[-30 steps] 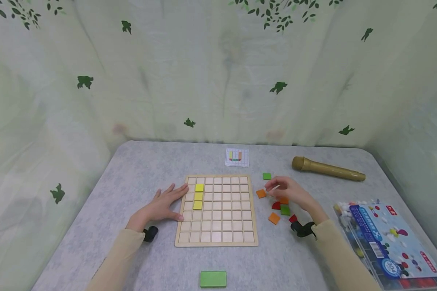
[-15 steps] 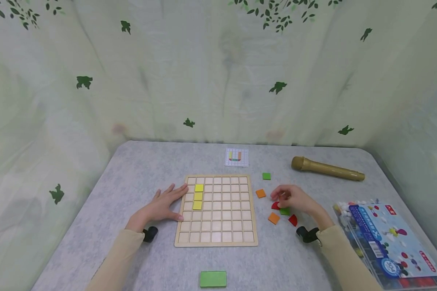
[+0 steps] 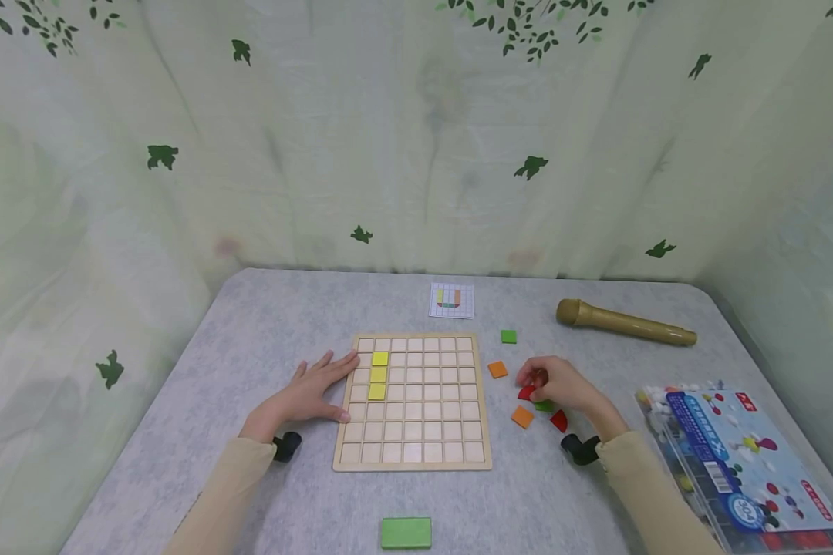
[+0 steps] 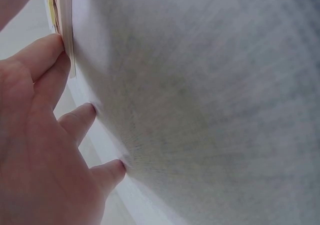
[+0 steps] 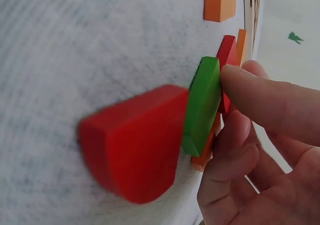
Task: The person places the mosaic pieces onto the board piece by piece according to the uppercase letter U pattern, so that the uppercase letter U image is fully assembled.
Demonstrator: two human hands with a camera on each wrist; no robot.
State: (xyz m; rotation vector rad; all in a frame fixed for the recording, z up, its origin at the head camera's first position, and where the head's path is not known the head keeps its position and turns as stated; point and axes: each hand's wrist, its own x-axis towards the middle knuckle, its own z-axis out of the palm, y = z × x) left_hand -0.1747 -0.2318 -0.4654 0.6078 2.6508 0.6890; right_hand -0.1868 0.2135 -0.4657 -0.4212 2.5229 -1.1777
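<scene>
A wooden grid board (image 3: 413, 467) lies mid-table with several yellow tiles (image 3: 378, 375) in one column. My left hand (image 3: 310, 393) is spread at its left edge; in the left wrist view fingertips (image 4: 57, 42) touch the board's side (image 4: 66, 30) and others touch the table. On the right, my right hand (image 3: 562, 383) reaches down with bent fingers over a red piece (image 3: 525, 392), a green tile (image 3: 544, 405) and an orange tile (image 5: 202, 160). Its thumb (image 5: 250, 87) overlaps the red piece in the right wrist view. Whether it pinches anything is unclear.
Nearby lie another red piece (image 3: 558, 420), orange tiles (image 3: 522, 417) and a green tile (image 3: 509, 336). A pattern card (image 3: 451, 301) is behind the board, a gold microphone-shaped object (image 3: 625, 322) back right. A box (image 3: 757, 462) stands right, a green block (image 3: 406, 533) in front.
My right hand has come down and slightly right from beside the left orange tile, onto the cluster, covering the orange tile there. The left hand has stayed in place.
</scene>
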